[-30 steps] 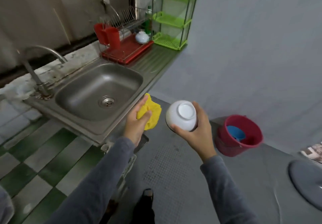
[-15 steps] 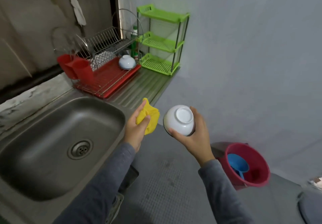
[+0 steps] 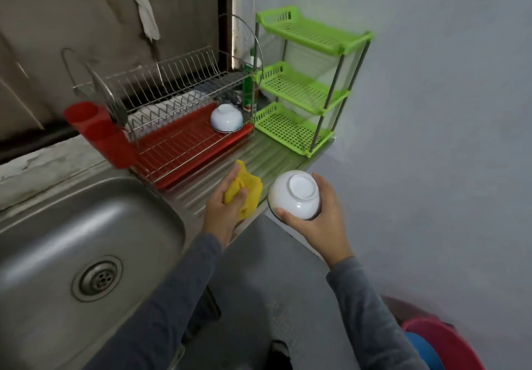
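My right hand (image 3: 319, 220) grips a white bowl (image 3: 293, 194), held upside down with its foot ring facing me, just past the counter's right end. My left hand (image 3: 223, 211) holds a crumpled yellow cloth (image 3: 247, 188) over the ribbed steel drainboard (image 3: 259, 159). The cloth and the bowl are a small gap apart. A second white bowl (image 3: 226, 117) lies upside down at the right end of the wire dish rack (image 3: 172, 110) on its red drip tray (image 3: 187, 150).
A steel sink (image 3: 57, 254) with a drain fills the lower left. A green three-tier plastic shelf (image 3: 305, 87) stands at the counter's far right, a green bottle (image 3: 248, 87) beside it. A red cutlery cup (image 3: 95, 127) hangs on the rack. A red bucket (image 3: 449, 343) sits on the floor.
I have stepped closer to the counter, so the sink and rack look larger. Both hands have moved forward over the drainboard's edge, keeping the cloth and the bowl.
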A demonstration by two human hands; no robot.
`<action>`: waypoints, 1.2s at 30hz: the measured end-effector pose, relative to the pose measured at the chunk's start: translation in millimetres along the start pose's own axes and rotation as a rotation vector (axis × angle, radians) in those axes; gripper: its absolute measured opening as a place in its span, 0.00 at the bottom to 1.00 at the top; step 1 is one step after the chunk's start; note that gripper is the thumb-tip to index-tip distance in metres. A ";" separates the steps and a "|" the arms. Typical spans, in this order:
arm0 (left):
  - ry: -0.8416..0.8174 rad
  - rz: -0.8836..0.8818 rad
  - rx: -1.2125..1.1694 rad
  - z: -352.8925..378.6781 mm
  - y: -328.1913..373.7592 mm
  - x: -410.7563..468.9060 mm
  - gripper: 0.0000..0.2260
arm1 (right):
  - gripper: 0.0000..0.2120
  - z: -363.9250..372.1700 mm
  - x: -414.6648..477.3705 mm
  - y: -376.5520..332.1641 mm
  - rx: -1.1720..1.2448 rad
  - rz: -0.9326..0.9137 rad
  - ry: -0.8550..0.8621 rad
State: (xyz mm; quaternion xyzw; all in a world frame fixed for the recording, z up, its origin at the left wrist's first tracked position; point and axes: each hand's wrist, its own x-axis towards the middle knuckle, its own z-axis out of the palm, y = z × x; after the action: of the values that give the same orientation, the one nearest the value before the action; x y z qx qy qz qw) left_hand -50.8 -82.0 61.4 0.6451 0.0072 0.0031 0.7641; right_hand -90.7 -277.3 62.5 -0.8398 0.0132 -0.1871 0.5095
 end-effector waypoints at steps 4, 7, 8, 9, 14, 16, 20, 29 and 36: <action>0.120 -0.009 -0.027 19.6 -3.1 32.7 0.24 | 0.45 -2.2 59.0 19.1 0.022 -0.007 -0.118; 0.211 -0.012 -0.028 23.2 -1.6 51.2 0.23 | 0.44 5.5 96.2 27.7 0.023 -0.051 -0.196; 0.245 -0.014 -0.021 22.4 -0.4 55.8 0.23 | 0.44 10.1 105.7 29.5 0.014 -0.073 -0.218; 0.283 -0.015 -0.016 20.5 0.2 60.1 0.23 | 0.44 15.6 114.1 31.2 0.009 -0.083 -0.239; 0.445 -0.008 0.038 2.0 -2.6 79.4 0.23 | 0.44 58.0 146.9 39.9 0.081 -0.052 -0.328; 0.491 -0.020 0.026 -7.9 -6.3 88.8 0.23 | 0.45 78.7 157.4 41.6 0.109 -0.045 -0.365; 0.550 -0.013 0.008 -23.7 -8.5 113.7 0.23 | 0.44 116.0 177.5 39.5 0.147 -0.053 -0.398; 0.671 0.018 0.017 -47.4 -6.4 152.1 0.23 | 0.44 176.4 227.2 33.7 0.147 -0.121 -0.436; 0.791 -0.011 0.016 -53.0 -3.2 175.3 0.23 | 0.47 221.7 271.0 38.9 0.116 -0.153 -0.548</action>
State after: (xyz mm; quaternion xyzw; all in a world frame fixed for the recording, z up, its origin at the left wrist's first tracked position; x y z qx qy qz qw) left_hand 123.7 -27.8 48.2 0.6002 0.3042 0.2472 0.6972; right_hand 240.4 -165.0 19.5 -0.8272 -0.1989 0.0086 0.5255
